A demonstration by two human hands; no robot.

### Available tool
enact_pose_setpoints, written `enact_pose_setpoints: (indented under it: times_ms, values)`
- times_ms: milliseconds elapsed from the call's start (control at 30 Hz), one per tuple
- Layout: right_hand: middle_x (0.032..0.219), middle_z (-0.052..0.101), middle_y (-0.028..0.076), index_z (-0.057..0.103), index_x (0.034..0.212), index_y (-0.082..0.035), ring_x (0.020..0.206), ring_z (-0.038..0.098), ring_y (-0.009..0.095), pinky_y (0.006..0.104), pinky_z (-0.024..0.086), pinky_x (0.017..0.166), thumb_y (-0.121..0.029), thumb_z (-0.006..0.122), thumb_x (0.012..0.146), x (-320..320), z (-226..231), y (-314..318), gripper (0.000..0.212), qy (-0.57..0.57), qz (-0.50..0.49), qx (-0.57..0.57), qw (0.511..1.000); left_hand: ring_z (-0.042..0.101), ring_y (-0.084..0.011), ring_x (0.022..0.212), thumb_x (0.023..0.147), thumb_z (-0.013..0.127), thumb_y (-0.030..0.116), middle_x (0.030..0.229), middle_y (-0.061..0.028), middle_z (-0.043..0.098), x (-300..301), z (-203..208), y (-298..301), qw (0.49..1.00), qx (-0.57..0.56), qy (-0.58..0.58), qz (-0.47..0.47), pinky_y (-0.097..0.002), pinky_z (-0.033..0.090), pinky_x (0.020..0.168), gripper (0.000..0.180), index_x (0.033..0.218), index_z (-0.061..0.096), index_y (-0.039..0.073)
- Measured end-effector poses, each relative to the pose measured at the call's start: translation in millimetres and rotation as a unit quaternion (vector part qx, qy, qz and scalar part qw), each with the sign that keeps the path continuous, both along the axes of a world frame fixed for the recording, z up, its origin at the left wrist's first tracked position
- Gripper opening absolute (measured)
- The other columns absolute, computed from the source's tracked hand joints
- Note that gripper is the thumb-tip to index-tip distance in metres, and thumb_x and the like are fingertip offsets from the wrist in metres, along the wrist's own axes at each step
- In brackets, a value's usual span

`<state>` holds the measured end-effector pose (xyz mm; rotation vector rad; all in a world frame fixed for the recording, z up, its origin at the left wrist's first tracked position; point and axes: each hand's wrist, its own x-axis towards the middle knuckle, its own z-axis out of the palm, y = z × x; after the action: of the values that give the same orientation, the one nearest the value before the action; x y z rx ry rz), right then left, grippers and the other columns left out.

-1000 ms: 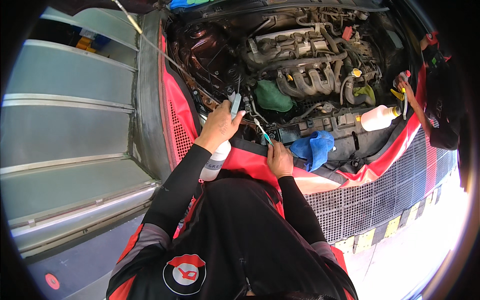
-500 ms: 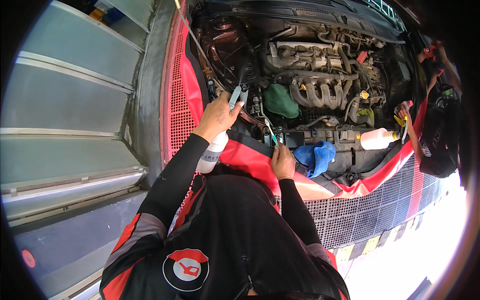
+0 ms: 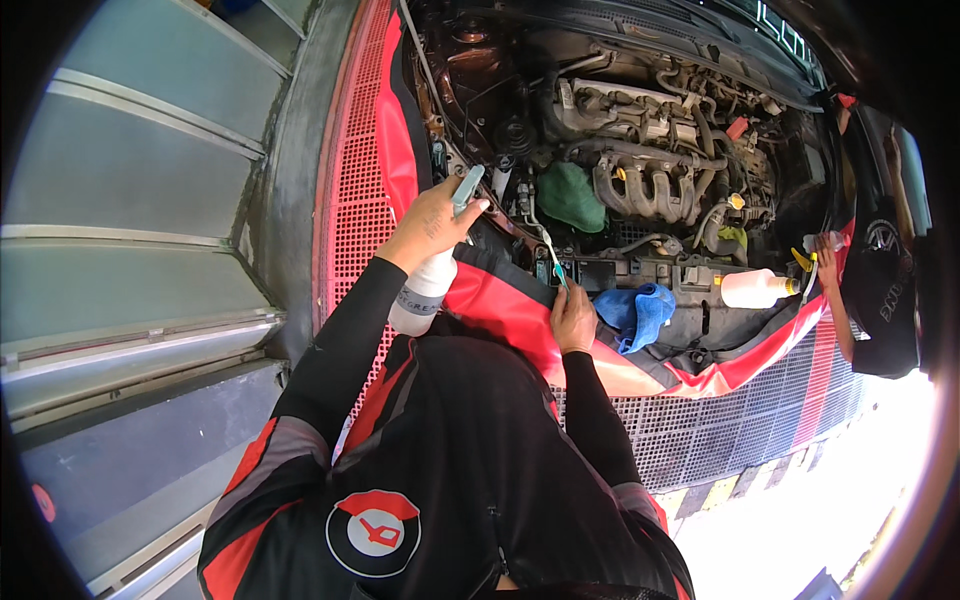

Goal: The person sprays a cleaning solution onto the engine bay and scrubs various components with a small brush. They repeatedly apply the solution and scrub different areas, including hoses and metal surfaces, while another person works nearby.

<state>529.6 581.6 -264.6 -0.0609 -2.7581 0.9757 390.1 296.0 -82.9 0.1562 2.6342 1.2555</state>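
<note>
My left hand (image 3: 432, 228) is closed around the neck of a white spray bottle (image 3: 418, 300) with a grey-teal trigger head, held upright at the left front corner of an open engine bay. The nozzle points toward the bay. In my right hand (image 3: 574, 320) is a slim brush (image 3: 556, 262) with a teal handle, its pale end reaching over the front edge of the bay. A blue cloth (image 3: 636, 316) lies just right of that hand. Beyond the brush sits a green cloth (image 3: 570, 198), beside the engine (image 3: 650, 150).
A red and black cover (image 3: 520, 335) drapes the car's front edge. On the right lies a spray bottle with pink liquid (image 3: 750, 288). Another person's hand (image 3: 828, 262) is close to its yellow trigger. Glass panels (image 3: 140, 190) line the left side, by a red floor grating (image 3: 350, 200).
A fine mist in front of my bottle's nozzle is gone. The view has shifted slightly, and my bottle sits a little lower. The other person's hand and head have moved at the right.
</note>
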Motion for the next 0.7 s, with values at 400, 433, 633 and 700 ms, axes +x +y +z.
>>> enact_pose_setpoints:
  times_ms: [400,433,633,700]
  values:
    - [0.099,0.074,0.02,0.07,0.122,-0.007,0.088,0.072,0.043,0.0515,0.057,0.075,-0.019,0.061,0.107,0,-2,0,0.022,0.004,-0.005,-0.003,1.0,0.075,-0.0334,0.062,0.105,0.07,0.044,0.078,-0.0166,0.07,33,-3,-33,0.997,0.004,-0.029,0.068,-0.0455,0.057,0.061,0.044,0.107,0.06,0.001]
    - [0.1,0.074,0.02,0.07,0.122,-0.007,0.088,0.072,0.043,0.0516,0.057,0.076,-0.019,0.061,0.107,0,-2,0,0.022,-0.007,-0.007,0.002,1.0,0.075,-0.0334,0.063,0.105,0.07,0.044,0.077,-0.0165,0.07,35,-3,-35,0.998,-0.015,-0.024,0.063,-0.0456,0.057,0.061,0.044,0.106,0.061,0.001]
    - [0.101,0.075,0.02,0.07,0.122,-0.007,0.088,0.072,0.043,0.0525,0.058,0.077,-0.02,0.061,0.107,0,2,-1,0.022,-0.011,-0.005,0.002,1.0,0.074,-0.0362,0.067,0.105,0.071,0.039,0.077,-0.0155,0.068,48,-2,-36,1.0,0.003,-0.009,0.019,-0.0463,0.056,0.063,0.037,0.102,0.062,0.004]
    - [0.102,0.075,0.02,0.07,0.122,-0.006,0.088,0.072,0.043,0.0526,0.058,0.077,-0.02,0.061,0.107,0,3,-1,0.022,-0.002,-0.007,-0.003,1.0,0.073,-0.0393,0.074,0.104,0.072,0.038,0.081,-0.0154,0.07,48,-4,-31,0.999,-0.021,0.033,0.015,-0.0478,0.056,0.066,0.034,0.103,0.063,0.005]
